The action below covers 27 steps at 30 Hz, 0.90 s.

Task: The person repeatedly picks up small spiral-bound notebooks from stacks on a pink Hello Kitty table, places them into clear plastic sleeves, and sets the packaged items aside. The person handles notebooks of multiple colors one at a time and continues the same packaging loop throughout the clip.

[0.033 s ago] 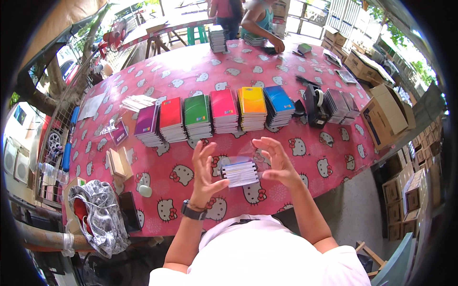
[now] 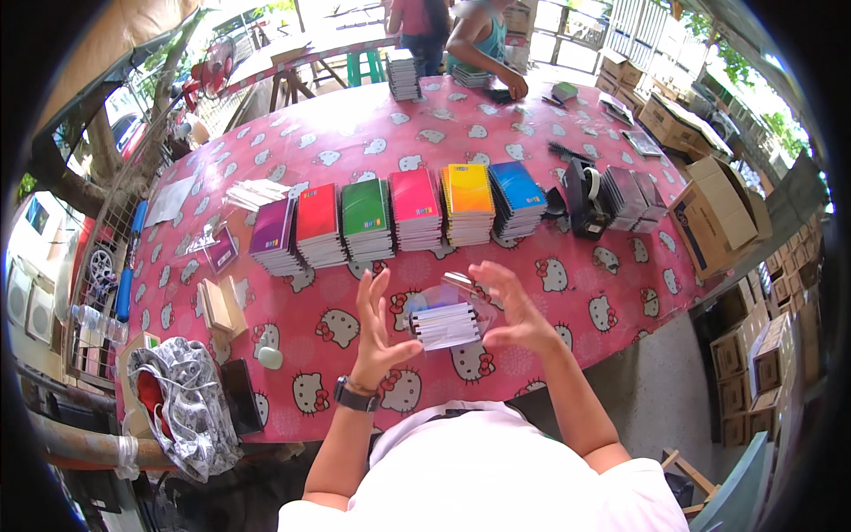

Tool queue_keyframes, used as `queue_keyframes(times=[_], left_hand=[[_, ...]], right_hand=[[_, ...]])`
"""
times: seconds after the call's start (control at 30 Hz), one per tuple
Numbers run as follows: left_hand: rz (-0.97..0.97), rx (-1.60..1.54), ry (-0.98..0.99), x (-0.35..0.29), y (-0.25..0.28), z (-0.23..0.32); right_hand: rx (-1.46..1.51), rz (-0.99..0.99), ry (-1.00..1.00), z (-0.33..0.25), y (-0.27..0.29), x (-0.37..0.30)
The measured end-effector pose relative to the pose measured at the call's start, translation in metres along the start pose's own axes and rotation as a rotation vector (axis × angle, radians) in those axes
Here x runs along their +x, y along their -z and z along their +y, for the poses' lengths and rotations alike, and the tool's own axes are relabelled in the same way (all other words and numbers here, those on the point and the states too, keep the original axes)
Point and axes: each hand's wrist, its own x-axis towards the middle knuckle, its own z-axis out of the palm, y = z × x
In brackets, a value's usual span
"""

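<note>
A small bundle of spiral notebooks (image 2: 446,328) stands on the pink table in front of me, white page edges and dark bindings showing. Clear plastic film (image 2: 461,288) glints above and around it. To its left, my left hand (image 2: 379,332) is open, fingers raised and spread, thumb beside the bundle's near corner. On the other side my right hand (image 2: 516,310) is also open and curved, its thumb by the bundle's right edge. Whether the fingers touch the film is hard to see. Beyond are stacks of notebooks, including purple (image 2: 272,226), green (image 2: 365,208) and yellow (image 2: 468,191) ones.
A black tape dispenser (image 2: 587,199) stands right of the stacks, beside wrapped bundles (image 2: 629,199). An open carton (image 2: 720,222) is at the right edge. A wooden holder (image 2: 220,306), pale oval object (image 2: 270,357) and patterned cloth (image 2: 182,399) lie left. Another person's hand (image 2: 514,84) works across the table.
The clear film has shifted, with a brighter glint now near my right fingertips. My hands have moved very slightly and keep their spread shape around the bundle.
</note>
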Motion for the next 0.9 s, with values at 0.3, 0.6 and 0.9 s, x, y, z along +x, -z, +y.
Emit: queue_keyframes(times=[0.3, 0.6, 0.9], left_hand=[[-0.032, -0.093, 0.149, 0.013, -0.010, 0.004], [0.241, 0.602, -0.309, 0.054, -0.025, 0.094], [-0.135, 0.832, -0.168, -0.020, -0.003, 0.009]], right_hand=[[0.345, 0.121, -0.155, 0.004, 0.002, 0.006], [-0.531, 0.529, -0.102, -0.069, 0.011, 0.031], [-0.415, -0.114, 0.010, -0.005, 0.024, -0.009]])
